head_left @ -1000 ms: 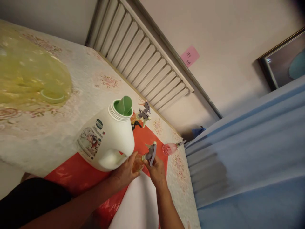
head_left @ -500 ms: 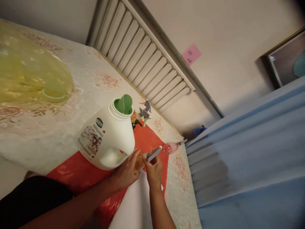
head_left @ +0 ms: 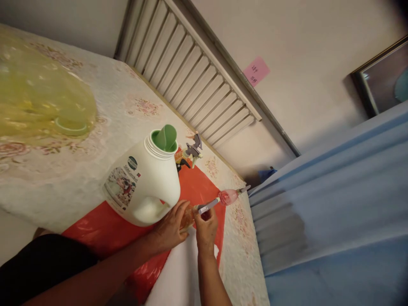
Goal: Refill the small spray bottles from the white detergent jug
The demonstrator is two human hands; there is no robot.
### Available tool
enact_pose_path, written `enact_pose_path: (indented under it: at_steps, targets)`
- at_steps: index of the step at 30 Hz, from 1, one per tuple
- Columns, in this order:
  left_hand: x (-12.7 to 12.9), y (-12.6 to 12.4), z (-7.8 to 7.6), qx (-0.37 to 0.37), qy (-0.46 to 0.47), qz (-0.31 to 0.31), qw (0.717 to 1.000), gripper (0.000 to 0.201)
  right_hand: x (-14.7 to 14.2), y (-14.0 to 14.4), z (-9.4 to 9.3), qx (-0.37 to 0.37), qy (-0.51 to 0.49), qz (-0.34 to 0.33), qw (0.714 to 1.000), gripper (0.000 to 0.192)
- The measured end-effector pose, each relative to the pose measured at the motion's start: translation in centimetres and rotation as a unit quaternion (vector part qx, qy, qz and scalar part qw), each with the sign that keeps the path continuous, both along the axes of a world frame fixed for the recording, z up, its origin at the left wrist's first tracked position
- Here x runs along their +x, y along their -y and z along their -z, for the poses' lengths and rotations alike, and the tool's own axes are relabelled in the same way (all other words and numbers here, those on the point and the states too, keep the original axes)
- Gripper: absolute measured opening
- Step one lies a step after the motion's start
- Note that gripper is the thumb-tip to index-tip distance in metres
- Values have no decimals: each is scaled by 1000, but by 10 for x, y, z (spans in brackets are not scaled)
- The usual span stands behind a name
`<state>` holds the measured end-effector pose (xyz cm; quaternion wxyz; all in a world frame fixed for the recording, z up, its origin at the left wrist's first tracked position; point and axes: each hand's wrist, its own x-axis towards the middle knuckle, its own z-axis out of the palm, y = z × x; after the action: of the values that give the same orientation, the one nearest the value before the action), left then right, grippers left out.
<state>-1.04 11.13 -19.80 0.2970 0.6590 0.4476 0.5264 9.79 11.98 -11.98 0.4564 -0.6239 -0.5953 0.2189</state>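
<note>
My left hand is wrapped round the body of a small spray bottle with orange tint. At the bottle's neck, the fingers of my right hand close on its grey spray head. Right beside my left hand stands a big white jug with a floral label and a hollow handle. A green scoop-shaped piece sits in the jug's open mouth. The bottle's lower part is hidden by my left fingers.
More spray bottles with trigger heads stand behind the jug. A pink spray bottle is further right. Red sheeting lies under the jug, a yellow bag at left. A radiator and blue curtain border the table.
The spray head has turned at the bottle's neck, its nozzle end now swung slightly right and lower. My left hand keeps its place round the bottle.
</note>
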Motion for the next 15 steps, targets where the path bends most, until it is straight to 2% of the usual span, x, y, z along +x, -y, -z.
enact_pose_path:
  at_steps: [4,10,15]
  targets:
    - [-4,-1,-2,10,-1,13,1000,65,1,1,2,1,-8,-4,1000,25]
    - [-5,-7,0,-34,-19,14,999,78,-2,4,4,11,-19,4,1000,23]
    - [-4,-7,1,6,-5,27,1000,71,3,3,5,10,-22,-4,1000,22]
